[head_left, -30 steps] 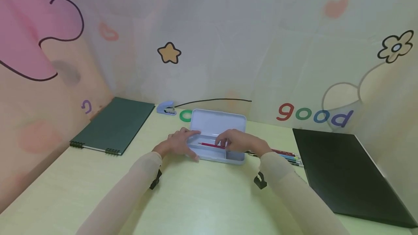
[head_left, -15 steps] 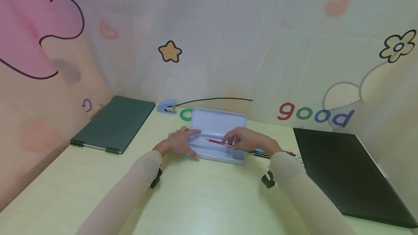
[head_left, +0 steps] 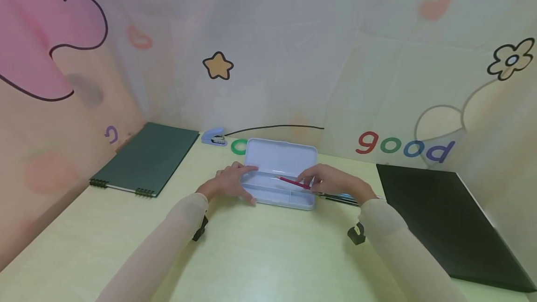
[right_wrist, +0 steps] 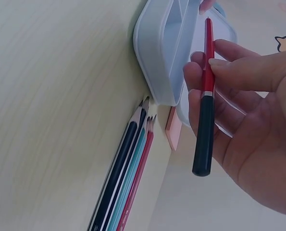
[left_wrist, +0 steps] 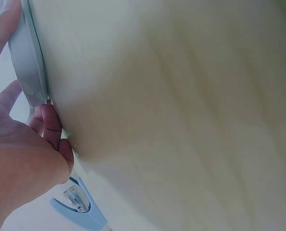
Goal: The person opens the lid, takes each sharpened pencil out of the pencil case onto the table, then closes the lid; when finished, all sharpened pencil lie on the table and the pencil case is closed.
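Note:
An open pale-blue pencil case (head_left: 268,195) lies mid-table with its lid (head_left: 280,157) tipped back. My left hand (head_left: 230,181) holds the case's left end, thumb along the front and fingers over the rim; the left wrist view shows the left hand's fingers (left_wrist: 51,130) curled against the case's edge (left_wrist: 30,62). My right hand (head_left: 335,181) pinches a red pencil (head_left: 293,182) with a black end over the case's right part. In the right wrist view the red pencil (right_wrist: 206,96) sits between thumb and fingers of the right hand (right_wrist: 253,125), above the case (right_wrist: 162,53).
Several coloured pencils (right_wrist: 126,178) and a pink eraser (right_wrist: 173,127) lie on the table right of the case. A green spiral notebook (head_left: 147,160) lies at the left, a blue stapler (head_left: 214,137) behind the case, a black folder (head_left: 440,218) at the right. Cloth walls enclose the table.
My right hand has moved to the right with the red pencil, from the case's middle to its right end. The left hand and the case have stayed put.

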`<state>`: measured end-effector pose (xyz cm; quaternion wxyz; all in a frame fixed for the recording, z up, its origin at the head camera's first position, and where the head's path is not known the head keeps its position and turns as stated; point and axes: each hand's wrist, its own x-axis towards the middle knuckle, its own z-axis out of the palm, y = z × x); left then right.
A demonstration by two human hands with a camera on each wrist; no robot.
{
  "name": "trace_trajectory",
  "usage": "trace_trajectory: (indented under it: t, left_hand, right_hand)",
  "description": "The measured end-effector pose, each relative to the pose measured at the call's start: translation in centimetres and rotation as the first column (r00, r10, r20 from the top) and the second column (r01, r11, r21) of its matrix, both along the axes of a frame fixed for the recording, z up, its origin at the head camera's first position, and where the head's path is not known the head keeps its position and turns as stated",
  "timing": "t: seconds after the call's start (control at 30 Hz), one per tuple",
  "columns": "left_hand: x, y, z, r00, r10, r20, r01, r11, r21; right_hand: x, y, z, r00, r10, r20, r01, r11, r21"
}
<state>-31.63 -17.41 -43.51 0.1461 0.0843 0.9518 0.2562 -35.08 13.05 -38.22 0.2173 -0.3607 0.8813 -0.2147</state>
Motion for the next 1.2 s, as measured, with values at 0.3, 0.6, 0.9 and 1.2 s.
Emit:
trace_trajectory:
  t: [0.3,0.6,0.9,1.2]
  left_hand:
    - [0.0,-0.1,0.0,1.000,-0.020,-0.013,0.020,1.000,0.005]
    - [0.1,0.0,0.1,1.000,-0.027,-0.016,0.027,0.999,0.019]
    - [0.2,0.0,0.3,1.000,-0.025,-0.015,0.026,1.000,0.011]
    - [0.2,-0.1,0.3,1.000,-0.029,-0.011,0.029,1.000,0.007]
  right_hand:
    - [0.2,2.2,0.1,1.000,0.005,-0.007,-0.005,1.000,-0.003]
    - [0.9,5.1,-0.2,1.000,-0.013,-0.014,0.013,1.000,0.010]
    - [1.7,8.3,-0.4,0.997,-0.067,-0.035,0.067,0.997,0.024]
    - [2.2,10.3,-0.6,0.996,-0.093,-0.016,0.093,0.995,0.036]
